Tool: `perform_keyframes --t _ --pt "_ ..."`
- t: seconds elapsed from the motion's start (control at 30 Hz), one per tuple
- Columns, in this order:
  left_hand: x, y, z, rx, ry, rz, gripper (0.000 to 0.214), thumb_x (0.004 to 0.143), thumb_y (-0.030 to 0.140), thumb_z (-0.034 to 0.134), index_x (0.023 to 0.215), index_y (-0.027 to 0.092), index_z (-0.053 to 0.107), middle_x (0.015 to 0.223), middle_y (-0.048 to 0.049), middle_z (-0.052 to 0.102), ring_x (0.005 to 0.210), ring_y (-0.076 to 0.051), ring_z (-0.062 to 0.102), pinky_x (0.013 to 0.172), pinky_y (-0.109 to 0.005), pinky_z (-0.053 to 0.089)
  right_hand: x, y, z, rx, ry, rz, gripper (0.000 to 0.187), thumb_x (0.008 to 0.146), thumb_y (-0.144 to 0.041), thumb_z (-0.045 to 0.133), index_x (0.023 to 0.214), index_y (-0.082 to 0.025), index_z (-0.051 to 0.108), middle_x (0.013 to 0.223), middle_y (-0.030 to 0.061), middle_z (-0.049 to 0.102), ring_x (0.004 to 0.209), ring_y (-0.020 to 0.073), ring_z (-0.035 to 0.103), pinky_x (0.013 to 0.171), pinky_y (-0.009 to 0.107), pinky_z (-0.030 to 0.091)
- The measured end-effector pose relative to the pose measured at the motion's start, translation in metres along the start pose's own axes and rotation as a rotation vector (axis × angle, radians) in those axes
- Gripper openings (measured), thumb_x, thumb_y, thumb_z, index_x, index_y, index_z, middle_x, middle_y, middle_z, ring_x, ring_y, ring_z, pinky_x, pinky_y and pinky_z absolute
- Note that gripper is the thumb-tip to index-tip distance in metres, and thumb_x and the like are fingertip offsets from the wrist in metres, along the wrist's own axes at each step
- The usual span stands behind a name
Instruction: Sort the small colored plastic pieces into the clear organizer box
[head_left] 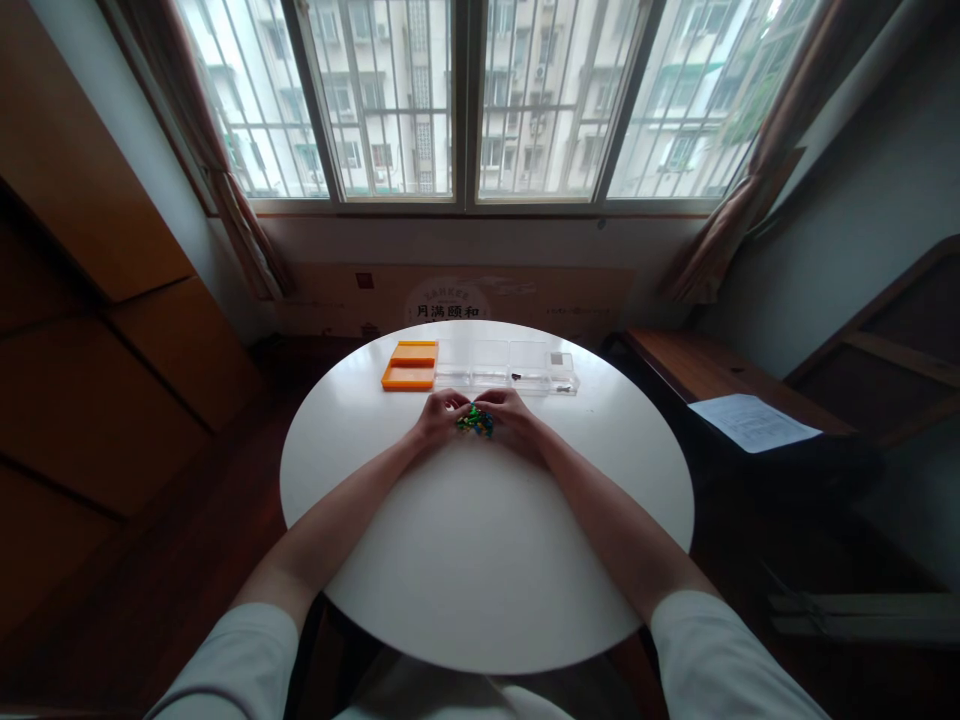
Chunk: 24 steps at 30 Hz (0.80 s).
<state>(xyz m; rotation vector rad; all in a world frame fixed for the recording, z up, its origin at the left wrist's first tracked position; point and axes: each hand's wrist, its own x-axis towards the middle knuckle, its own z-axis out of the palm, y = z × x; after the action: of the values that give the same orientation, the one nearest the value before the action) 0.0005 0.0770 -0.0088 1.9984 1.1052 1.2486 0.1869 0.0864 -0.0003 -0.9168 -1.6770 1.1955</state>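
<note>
A small pile of green, blue and yellow pieces [475,422] lies on the white table between my hands, too small to name by kind. My left hand [441,412] reaches in from the left, its thumb and fingers curled into a pinch at the pile's far edge. From the other side, my right hand [510,408] is bent the same way, its fingertips meeting those of the left. Whatever the fingertips hold is too small to make out. Just beyond the hands stand an orange tray [409,374] and a row of clear plastic boxes [491,360].
The round white table [480,560] fills the middle. One clear box holds a dark bit [516,377], and the rightmost has small pale things. At right, a sheet of paper [754,422] rests by a wooden bench [682,375]. A flat cardboard box [555,295] leans below the window.
</note>
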Motion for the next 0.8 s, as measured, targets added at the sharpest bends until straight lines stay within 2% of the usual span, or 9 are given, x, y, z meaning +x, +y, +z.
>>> perform_keyframes --t 0.8 --pt "0.0003 0.0026 -0.0003 0.004 0.008 -0.001 0.028 0.073 0.043 0.063 0.077 0.015 0.068 0.074 -0.0045 0.065 0.067 -0.014 0.058 0.062 -0.027 0.047 0.0013 0.0024 -0.0008 -0.023 0.002 -0.008 0.037 0.061 -0.046 0.071 0.077 -0.012 0.07 0.072 0.0065 0.067 0.064 0.0155 0.059 0.06 0.027 0.045"
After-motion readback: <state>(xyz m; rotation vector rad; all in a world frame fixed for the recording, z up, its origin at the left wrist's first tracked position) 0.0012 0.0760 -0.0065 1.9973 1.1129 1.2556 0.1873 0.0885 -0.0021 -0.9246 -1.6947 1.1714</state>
